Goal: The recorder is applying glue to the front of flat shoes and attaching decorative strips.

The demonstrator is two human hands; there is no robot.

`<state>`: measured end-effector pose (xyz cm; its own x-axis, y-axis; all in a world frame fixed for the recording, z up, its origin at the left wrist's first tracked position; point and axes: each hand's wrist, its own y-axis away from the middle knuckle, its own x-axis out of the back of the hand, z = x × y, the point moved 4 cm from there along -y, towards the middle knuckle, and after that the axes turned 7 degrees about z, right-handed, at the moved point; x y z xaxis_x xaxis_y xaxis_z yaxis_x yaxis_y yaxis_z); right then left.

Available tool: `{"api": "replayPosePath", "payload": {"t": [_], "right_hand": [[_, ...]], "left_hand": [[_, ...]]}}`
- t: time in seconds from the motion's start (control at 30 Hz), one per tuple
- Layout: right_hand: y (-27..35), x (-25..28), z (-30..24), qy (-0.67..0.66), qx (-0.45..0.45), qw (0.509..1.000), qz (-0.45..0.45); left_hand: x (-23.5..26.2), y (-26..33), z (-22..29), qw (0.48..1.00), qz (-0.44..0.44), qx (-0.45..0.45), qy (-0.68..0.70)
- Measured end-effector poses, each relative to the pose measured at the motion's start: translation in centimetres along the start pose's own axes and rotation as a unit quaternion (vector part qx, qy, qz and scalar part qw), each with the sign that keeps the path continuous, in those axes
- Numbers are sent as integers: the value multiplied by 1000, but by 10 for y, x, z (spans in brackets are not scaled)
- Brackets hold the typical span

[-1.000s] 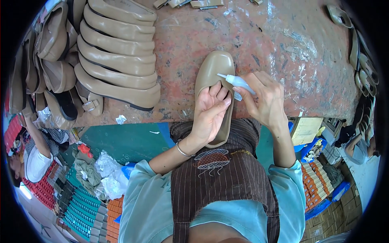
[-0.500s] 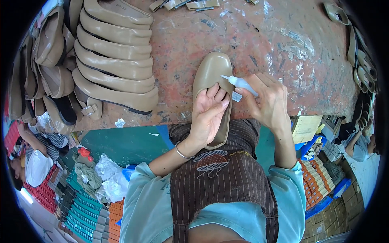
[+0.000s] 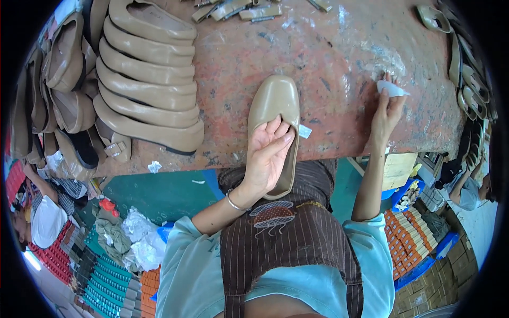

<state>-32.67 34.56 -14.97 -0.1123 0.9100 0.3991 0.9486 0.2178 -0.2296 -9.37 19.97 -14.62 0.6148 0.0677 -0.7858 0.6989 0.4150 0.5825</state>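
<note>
My left hand grips a beige square-toed slip-on shoe, with its fingers tucked into the opening and the thumb lying across them. The shoe's toe rests on the table and its heel reaches back over the near edge, close to my apron. Off to the right, my right hand holds a small white squeeze bottle in its fingers, low over the table, with the narrow tip pointing right. Whether the bottle touches the tabletop I cannot tell. A small pale paper tag lies against the shoe's right side.
The scuffed reddish table carries a row of nested beige shoes on the left, with more loose shoes beyond. Beige buckled strips lie at the far edge. More shoes line the right end. Other people sit at both sides.
My right hand has moved right, away from the shoe's toe, carrying the squeeze bottle, whose tip has swung from left to right. My left hand still grips the shoe.
</note>
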Motion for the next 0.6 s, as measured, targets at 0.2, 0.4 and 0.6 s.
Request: {"api": "replayPosePath", "payload": {"t": [0.2, 0.4, 0.6], "right_hand": [[38, 10, -40, 240, 141, 942, 190], [29, -59, -99, 109, 295, 948, -44], [-56, -153, -83, 308, 340, 888, -36]], "left_hand": [[8, 4, -1, 1000, 25, -6, 4], [23, 1, -3, 998, -27, -15, 60], [17, -4, -9, 996, 41, 16, 80]]}}
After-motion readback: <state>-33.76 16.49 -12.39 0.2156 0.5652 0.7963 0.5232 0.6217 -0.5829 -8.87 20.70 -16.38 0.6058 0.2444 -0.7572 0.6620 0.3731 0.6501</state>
